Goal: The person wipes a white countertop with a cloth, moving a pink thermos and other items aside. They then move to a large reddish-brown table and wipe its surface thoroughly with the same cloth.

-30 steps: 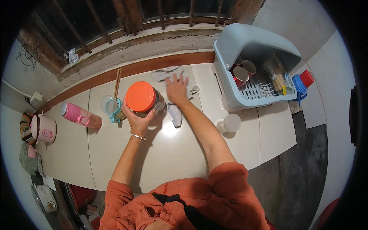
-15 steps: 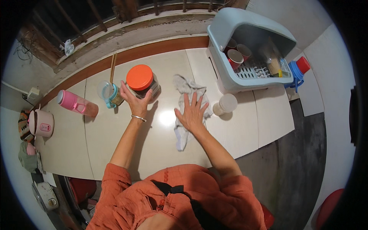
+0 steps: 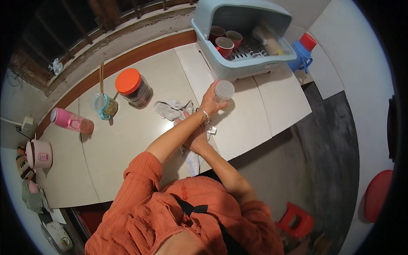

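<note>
My left arm crosses over my right one. My left hand (image 3: 211, 100) is closed around a small clear jar with a whitish lid (image 3: 224, 89), upright on the table. Under my left forearm, my right hand (image 3: 196, 139) rests flat on a crumpled greyish-white cloth (image 3: 171, 109); its fingers are partly hidden, with the tips showing past the forearm. A large jar with an orange lid (image 3: 128, 81) stands farther left. Beside it is a small glass jar with a turquoise rim (image 3: 110, 107), its clear lid flipped aside and chopsticks (image 3: 101, 78) behind it.
A pale blue dish box (image 3: 250, 63) with red cups (image 3: 224, 46) stands at the back right, beside a blue flask with a red cap (image 3: 301, 55). At left are a pink bottle (image 3: 70, 120) and a pink cooker (image 3: 41, 153). A red stool (image 3: 297, 220) stands on the floor.
My left hand has moved right, from beside the orange-lidded jar, across my right arm and taken hold of the small clear jar. My right hand has drawn nearer with the cloth. The view has shifted right.
</note>
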Available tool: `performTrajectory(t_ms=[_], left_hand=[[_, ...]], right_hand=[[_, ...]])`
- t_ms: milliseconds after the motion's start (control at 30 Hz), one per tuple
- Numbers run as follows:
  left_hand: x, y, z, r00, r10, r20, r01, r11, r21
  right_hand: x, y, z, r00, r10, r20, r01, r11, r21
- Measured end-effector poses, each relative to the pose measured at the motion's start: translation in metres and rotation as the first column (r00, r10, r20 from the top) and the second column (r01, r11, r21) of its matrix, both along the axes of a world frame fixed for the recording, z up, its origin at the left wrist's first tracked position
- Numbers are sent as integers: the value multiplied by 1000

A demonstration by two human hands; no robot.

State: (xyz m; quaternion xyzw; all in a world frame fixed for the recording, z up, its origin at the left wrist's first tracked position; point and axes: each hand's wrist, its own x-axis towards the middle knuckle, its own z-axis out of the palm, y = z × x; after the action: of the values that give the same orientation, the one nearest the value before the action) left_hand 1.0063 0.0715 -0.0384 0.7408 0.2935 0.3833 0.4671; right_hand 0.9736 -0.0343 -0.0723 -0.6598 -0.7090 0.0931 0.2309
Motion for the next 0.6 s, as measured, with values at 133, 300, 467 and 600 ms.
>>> performTrajectory(t_ms=[133,300,467,600], left_hand=[[0,3,1,996,32,89,-14,981,-196],[-62,35,8,978,176,115,-166,981,-97],[-117,65,-4,920,385,68,-379,921,-84],[-126,71,3,888,455,-61,-457,889,-17]], right_hand=[[51,-43,-13,991,-125,40,126,992,-11],[183,-142,-30,861,-506,-53,509,855,103],[308,-200,-39,322,-932,-166,947,314,69],[265,-142,-13,634,-764,-118,755,579,309]])
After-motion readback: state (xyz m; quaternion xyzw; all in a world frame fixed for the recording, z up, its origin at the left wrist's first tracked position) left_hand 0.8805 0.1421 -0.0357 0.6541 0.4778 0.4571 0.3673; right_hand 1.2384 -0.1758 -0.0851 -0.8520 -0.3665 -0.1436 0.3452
